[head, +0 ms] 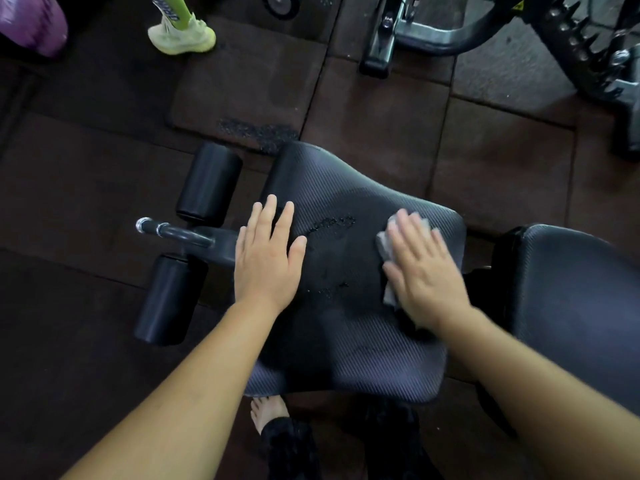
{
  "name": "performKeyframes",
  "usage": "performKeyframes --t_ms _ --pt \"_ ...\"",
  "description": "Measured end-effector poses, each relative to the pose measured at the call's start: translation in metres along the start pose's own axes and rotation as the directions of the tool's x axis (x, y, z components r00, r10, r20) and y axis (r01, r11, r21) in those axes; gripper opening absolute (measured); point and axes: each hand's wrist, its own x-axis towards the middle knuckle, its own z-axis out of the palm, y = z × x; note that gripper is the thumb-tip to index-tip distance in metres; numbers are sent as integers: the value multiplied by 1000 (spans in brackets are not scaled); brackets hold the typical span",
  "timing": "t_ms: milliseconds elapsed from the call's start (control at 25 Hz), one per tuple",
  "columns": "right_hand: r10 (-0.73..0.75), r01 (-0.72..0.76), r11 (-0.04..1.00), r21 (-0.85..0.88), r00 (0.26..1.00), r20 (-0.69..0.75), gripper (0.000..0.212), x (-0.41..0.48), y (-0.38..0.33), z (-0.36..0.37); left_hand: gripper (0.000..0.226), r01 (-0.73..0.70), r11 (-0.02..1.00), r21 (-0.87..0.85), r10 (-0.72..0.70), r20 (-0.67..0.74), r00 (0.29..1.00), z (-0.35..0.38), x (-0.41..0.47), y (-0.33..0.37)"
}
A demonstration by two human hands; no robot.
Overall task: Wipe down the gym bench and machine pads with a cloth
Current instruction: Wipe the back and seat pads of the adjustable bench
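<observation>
My right hand (426, 268) presses the cloth (386, 244) flat, fingers straight, on the right side of the seat pad (346, 341). My left hand (266, 258) rests spread beside it. The risk is bunching — the cloth could skip the droplets (332, 225).

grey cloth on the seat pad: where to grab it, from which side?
Pinch the cloth at its exposed edge, the strip sticking out past the thumb side of the right hand, toward the middle of the seat pad. Come from above on that side: the cloth lies flat and thin, and the right hand presses flat on most of it.
</observation>
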Motion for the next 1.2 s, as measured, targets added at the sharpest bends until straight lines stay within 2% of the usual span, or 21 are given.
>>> performKeyframes --t_ms 80,160,200,280,360,400,480,560,640,680,720,800,880,920,960,1080,1160,1200 --pt "212 -211 977 12 977 -28 67 53 9 -8 62 42 999 -34 -40 35 999 -4 3 -15" --pt "284 -284 959 25 958 -40 67 97 -31 -11 63 63 995 -76 -57 69 996 -3 5 -27" --pt "241 -240 971 14 970 -44 68 104 -61 -7 64 68 993 -94 -61 75 995 -2 5 -31" --pt "-6 6 1000 -11 1000 -7 70 77 -109 5 66 79 989 -129 -68 92 993 -3 4 -36" --pt "-200 202 979 -26 978 55 69 29 -111 10 68 87 980 -177 -67 121 990 -5 4 -39" --pt "-239 241 970 -26 969 57 69 19 -96 7 68 86 976 -199 -60 134 989 -6 5 -41" --pt "-155 156 987 -38 988 22 69 35 -60 4 68 82 965 -247 -43 159 986 -7 5 -45" --pt "37 -37 999 -27 999 -6 68 83 -44 -3 70 82 936 -343 -26 166 986 -6 4 -47" --pt "192 -192 981 10 981 -25 67 130 -62 -9 75 94 884 -458 -24 155 988 -7 3 -48" --pt "208 -207 978 14 978 -25 68 140 -82 -8 77 109 860 -499 -34 156 987 -7 4 -49" --pt "168 -168 986 10 985 -29 69 137 -103 -5 78 132 839 -527 -53 163 985 -8 4 -49" --pt "-75 75 997 -24 997 9 70 95 -135 3 81 197 792 -578 -111 180 977 -9 6 -48" --pt "-284 288 957 -32 955 85 68 42 -134 5 79 263 736 -624 -171 205 964 -10 10 -49" --pt "-323 326 945 -27 943 79 68 36 -117 3 75 288 710 -643 -188 221 957 -11 11 -49" --pt "-292 293 956 -28 955 47 68 46 -98 2 72 305 686 -661 -196 235 952 -13 11 -49" --pt "2 -3 999 -44 1000 -27 68 124 -68 -8 61 333 607 -722 -231 242 943 -16 9 -48" --pt "94 -96 994 -44 995 -46 70 166 -100 -12 56 348 533 -771 -259 244 935 -15 9 -48" --pt "78 -80 995 -56 996 -39 70 168 -125 -8 57 366 491 -791 -276 257 926 -16 10 -49"
